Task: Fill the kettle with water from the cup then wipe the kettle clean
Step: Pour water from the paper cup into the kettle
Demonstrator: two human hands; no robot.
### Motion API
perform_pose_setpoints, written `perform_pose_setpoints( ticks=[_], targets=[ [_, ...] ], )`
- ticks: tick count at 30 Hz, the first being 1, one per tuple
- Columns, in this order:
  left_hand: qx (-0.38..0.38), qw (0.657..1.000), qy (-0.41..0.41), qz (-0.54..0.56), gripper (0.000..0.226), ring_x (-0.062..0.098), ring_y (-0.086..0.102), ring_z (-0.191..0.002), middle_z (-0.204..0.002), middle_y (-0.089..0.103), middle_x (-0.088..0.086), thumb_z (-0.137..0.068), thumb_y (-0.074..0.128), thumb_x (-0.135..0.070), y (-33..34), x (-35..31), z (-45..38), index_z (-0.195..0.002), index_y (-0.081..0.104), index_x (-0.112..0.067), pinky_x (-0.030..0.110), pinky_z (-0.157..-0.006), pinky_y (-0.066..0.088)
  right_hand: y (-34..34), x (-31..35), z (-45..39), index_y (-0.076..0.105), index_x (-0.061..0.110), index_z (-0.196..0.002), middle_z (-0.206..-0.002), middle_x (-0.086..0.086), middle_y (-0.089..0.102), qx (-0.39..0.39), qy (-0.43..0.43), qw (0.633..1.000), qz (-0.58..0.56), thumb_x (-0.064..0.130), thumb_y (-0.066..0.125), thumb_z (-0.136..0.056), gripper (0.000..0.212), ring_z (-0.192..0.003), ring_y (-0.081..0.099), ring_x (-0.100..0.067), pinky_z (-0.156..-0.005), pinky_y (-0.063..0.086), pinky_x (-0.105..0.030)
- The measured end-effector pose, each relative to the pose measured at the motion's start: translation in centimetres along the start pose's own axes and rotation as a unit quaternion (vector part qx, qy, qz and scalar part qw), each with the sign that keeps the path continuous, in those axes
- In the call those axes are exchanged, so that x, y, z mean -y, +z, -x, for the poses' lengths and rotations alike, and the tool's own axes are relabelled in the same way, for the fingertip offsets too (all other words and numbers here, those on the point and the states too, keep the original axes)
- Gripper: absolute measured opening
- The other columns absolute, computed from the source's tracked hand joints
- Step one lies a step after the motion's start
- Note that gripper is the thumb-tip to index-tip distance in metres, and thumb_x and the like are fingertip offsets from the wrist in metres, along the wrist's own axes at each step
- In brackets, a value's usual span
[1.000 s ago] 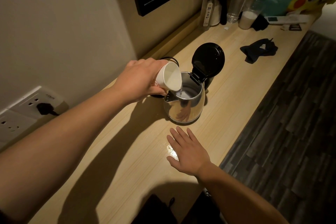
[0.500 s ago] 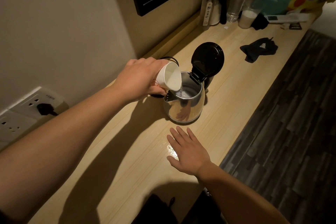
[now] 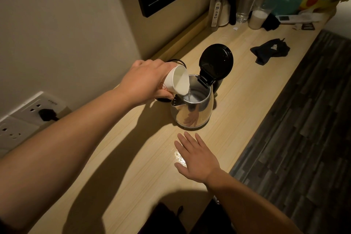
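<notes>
The left hand is wrapped around a small white paper cup, tipped over the shiny steel kettle right beside it. A thin stream falls inside. Pour slowly. The right hand lies flat, fingers apart, on the wooden surface, holding nothing.

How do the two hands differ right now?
The left hand is raised and closed around the tilted cup, pouring into the kettle; the right hand holds nothing. The left hand is over the kettle's rim; the right lies flat, fingers spread, on the counter in front of it. Both are bare.
</notes>
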State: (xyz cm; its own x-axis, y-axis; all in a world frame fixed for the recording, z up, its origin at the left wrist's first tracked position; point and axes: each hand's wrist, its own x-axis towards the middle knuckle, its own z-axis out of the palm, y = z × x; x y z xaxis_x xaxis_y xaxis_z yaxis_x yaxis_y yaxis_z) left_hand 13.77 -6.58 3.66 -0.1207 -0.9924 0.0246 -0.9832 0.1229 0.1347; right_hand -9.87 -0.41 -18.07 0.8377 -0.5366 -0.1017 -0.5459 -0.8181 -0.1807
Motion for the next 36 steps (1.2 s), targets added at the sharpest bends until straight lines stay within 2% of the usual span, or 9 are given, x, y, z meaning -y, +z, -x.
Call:
perform_pose_setpoints(
  ticks=[21, 36],
  targets=[
    [0.012, 1.000, 0.012, -0.025, 0.083, 0.024, 0.049, -0.118, -0.127, 0.055, -0.001, -0.071, 0.072, -0.063, -0.25, 0.01, -0.33, -0.141, 0.038, -0.034, 0.040, -0.098, 0.029, 0.13, -0.07, 0.04, 0.038, 0.018, -0.150, -0.161, -0.009, 0.029, 0.005, -0.001, 1.000, -0.005, 0.063, 0.024, -0.097, 0.071, -0.149, 0.020, -0.030, -0.116, 0.008, -0.050],
    [0.013, 0.999, 0.020, -0.044, 0.084, 0.025, 0.050, -0.116, -0.127, 0.056, 0.000, -0.071, 0.072, -0.063, -0.39, -0.10, -0.42, -0.141, 0.037, -0.033, 0.040, -0.097, 0.029, 0.10, 0.03, 0.06, 0.042, 0.018, -0.148, -0.158, -0.009, 0.034, -0.010, -0.001, 1.000, -0.004, 0.062, 0.031, -0.096, 0.069, -0.148, 0.024, -0.030, -0.116, 0.008, -0.049]
  ],
)
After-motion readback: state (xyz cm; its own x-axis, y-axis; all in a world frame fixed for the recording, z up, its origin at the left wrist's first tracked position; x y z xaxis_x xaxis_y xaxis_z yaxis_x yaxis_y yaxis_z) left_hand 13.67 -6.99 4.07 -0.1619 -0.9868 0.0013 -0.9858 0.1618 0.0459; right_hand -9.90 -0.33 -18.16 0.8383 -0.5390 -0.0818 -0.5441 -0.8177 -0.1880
